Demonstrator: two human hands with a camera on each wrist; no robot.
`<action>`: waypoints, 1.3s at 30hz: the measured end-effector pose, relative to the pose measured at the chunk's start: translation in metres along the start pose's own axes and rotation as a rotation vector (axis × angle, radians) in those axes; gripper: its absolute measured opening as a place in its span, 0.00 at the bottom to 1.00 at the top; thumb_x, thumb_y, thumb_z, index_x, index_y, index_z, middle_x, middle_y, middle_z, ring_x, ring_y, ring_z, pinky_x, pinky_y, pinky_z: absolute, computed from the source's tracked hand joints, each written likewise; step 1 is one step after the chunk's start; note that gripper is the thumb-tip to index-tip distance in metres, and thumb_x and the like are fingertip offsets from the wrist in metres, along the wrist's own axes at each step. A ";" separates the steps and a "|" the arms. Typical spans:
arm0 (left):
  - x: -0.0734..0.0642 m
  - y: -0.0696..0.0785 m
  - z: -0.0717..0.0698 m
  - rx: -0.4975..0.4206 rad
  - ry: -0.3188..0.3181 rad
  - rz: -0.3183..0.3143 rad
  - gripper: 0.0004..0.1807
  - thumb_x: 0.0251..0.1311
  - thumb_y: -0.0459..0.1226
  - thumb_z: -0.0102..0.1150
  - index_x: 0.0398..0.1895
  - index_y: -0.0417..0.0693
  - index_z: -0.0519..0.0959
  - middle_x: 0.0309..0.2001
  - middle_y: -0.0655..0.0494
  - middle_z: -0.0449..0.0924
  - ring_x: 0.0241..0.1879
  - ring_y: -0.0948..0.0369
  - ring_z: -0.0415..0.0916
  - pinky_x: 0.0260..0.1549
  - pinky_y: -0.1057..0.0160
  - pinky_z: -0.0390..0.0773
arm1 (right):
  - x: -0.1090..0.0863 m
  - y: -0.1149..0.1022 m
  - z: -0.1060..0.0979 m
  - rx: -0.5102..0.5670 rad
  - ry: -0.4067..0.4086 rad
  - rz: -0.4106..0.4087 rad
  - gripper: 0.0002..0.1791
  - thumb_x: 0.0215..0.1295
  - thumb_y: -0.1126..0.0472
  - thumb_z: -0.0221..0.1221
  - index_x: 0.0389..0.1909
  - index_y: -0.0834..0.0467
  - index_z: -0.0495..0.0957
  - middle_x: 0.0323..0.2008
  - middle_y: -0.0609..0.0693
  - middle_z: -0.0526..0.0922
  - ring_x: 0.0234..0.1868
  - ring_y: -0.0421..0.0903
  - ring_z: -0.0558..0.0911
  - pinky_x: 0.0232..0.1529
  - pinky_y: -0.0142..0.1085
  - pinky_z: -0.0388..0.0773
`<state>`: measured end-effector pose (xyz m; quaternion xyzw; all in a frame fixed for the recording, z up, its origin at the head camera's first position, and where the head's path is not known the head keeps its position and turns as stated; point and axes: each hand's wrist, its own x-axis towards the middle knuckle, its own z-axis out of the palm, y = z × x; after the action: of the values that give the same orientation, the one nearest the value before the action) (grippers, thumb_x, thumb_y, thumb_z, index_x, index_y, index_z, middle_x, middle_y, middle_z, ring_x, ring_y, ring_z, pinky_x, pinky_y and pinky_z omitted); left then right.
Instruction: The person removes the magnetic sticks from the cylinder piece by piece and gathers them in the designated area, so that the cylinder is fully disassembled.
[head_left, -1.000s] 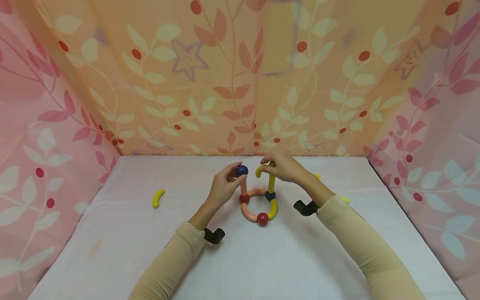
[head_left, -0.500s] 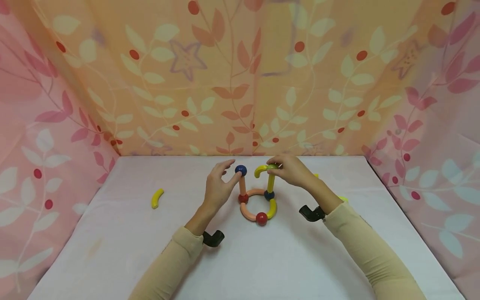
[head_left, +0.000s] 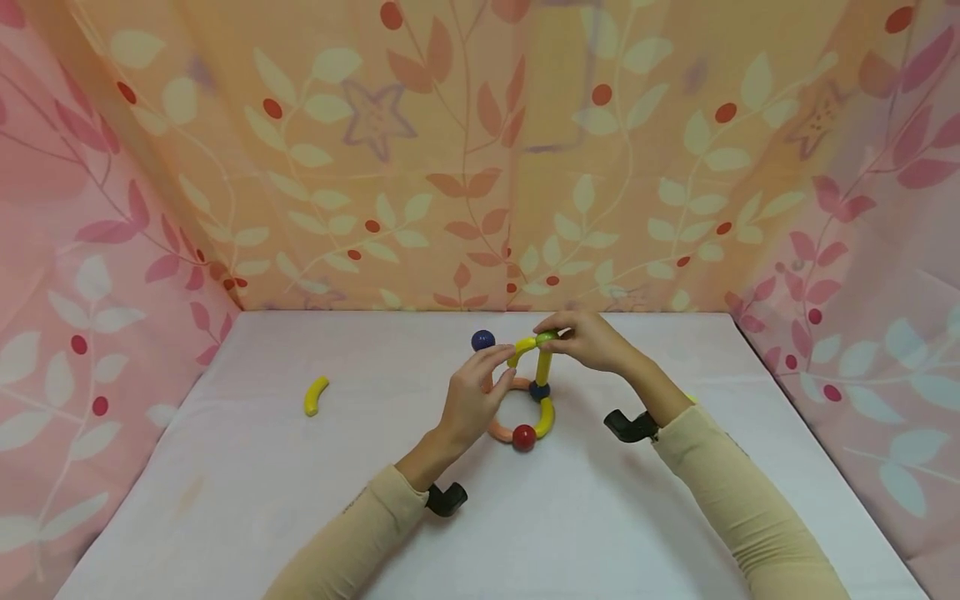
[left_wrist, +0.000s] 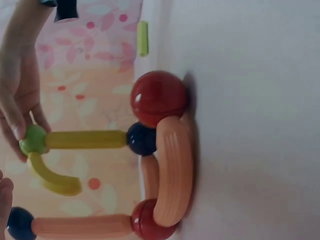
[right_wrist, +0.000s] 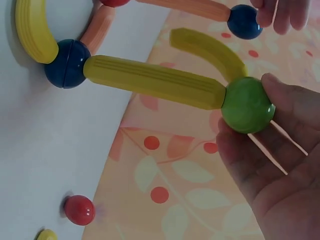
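Observation:
My right hand [head_left: 588, 342] pinches a green ball [right_wrist: 248, 105] on top of an upright yellow straight rod [right_wrist: 155, 82]. A yellow curved rod [right_wrist: 210, 52] juts from that ball toward the other post, its far end free. My left hand [head_left: 472, 398] holds nothing; its fingers reach up and overlap the curved rod in the head view. Close to those fingertips is a blue ball [head_left: 483, 340], topping a coral straight rod [left_wrist: 82, 226]. Both posts rise from a ring of curved rods and balls on the table, including a red ball [head_left: 524, 437] in front.
A loose yellow curved rod [head_left: 316, 396] lies on the white table [head_left: 225, 500] at left. Another red ball [right_wrist: 79, 210] and a yellow piece [right_wrist: 47, 235] lie beyond the structure in the right wrist view. A patterned curtain [head_left: 420, 208] stands behind.
My left hand has left the blue ball and moved right toward the yellow curved rod. My right hand has shifted its hold from around the curved rod to the green ball.

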<state>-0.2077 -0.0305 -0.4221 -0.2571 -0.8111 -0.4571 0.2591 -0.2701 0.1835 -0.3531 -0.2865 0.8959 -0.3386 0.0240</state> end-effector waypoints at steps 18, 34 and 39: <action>0.002 -0.008 0.038 -0.163 -0.003 -0.281 0.21 0.64 0.34 0.61 0.59 0.37 0.76 0.53 0.44 0.81 0.50 0.52 0.82 0.52 0.58 0.81 | -0.002 0.006 -0.005 0.122 -0.094 -0.026 0.16 0.60 0.65 0.65 0.50 0.61 0.82 0.49 0.58 0.84 0.46 0.52 0.83 0.47 0.42 0.83; 0.006 0.001 0.043 -0.287 -0.038 -0.537 0.15 0.62 0.35 0.62 0.51 0.38 0.82 0.42 0.45 0.86 0.37 0.57 0.83 0.35 0.69 0.83 | -0.004 0.006 -0.004 0.026 -0.009 -0.083 0.15 0.60 0.65 0.65 0.49 0.61 0.83 0.49 0.56 0.85 0.49 0.51 0.81 0.49 0.45 0.82; 0.001 0.002 0.032 -0.310 -0.195 -0.680 0.16 0.62 0.37 0.63 0.51 0.40 0.82 0.39 0.48 0.86 0.33 0.62 0.81 0.35 0.66 0.84 | -0.004 0.008 -0.004 0.024 -0.001 -0.069 0.15 0.62 0.66 0.64 0.50 0.62 0.82 0.49 0.57 0.84 0.48 0.52 0.81 0.49 0.45 0.82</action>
<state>-0.2127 -0.0015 -0.4342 -0.0520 -0.7920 -0.6077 -0.0274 -0.2719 0.1923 -0.3552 -0.3170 0.8814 -0.3499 0.0164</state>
